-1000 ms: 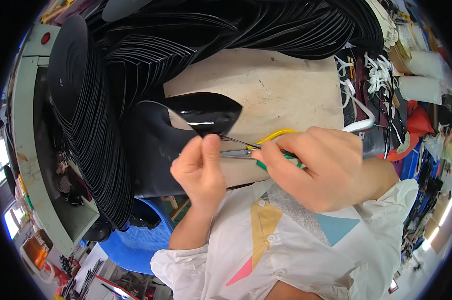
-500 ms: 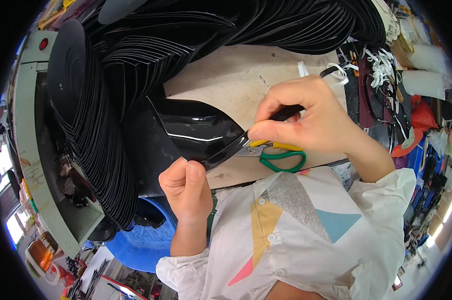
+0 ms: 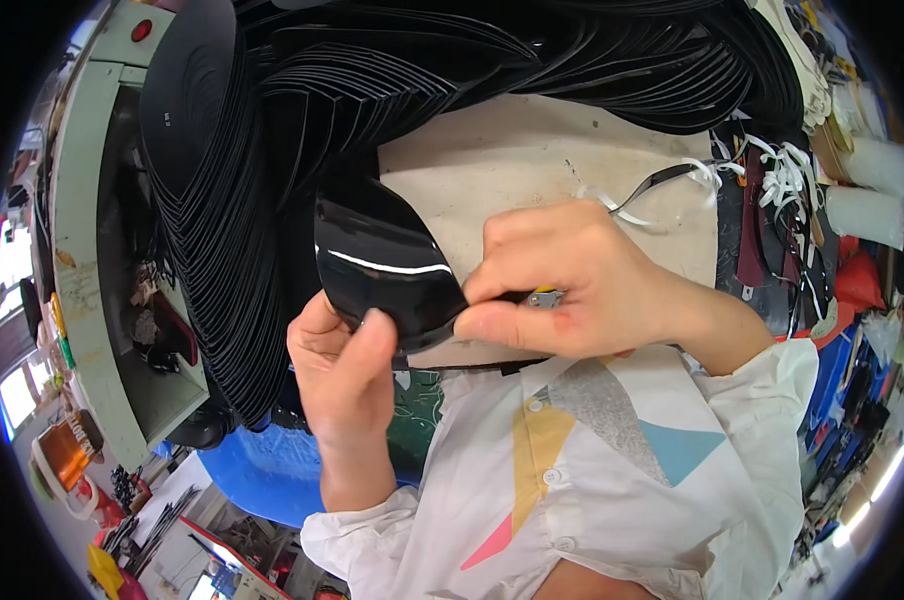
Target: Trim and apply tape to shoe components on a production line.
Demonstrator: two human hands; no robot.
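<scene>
A glossy black curved piece of patent-like material (image 3: 384,245) is raised in front of me, a bright streak of light across it. My left hand (image 3: 347,375) grips its lower edge, thumb on the near face and fingers behind. At the piece's right-hand tip, my right hand (image 3: 582,285) is closed in a pinch, thumb against the bent forefinger. Whether a separate narrow edging is in that pinch is hidden. Beneath the right hand only the metal pivot of scissors (image 3: 546,298) shows; the palm covers most of them.
Long stacks of black pieces (image 3: 217,230) line the left and far sides of the pale board (image 3: 512,150). White strips (image 3: 772,180) and a thin black strip (image 3: 662,178) are at the right. A blue tub (image 3: 262,470) stands below left, beside a grey-green cabinet (image 3: 82,230).
My left hand has shifted left, its thumb now over the piece, which is tipped more upright. The right hand has come nearer and lower, covering the scissors' yellow and green handles.
</scene>
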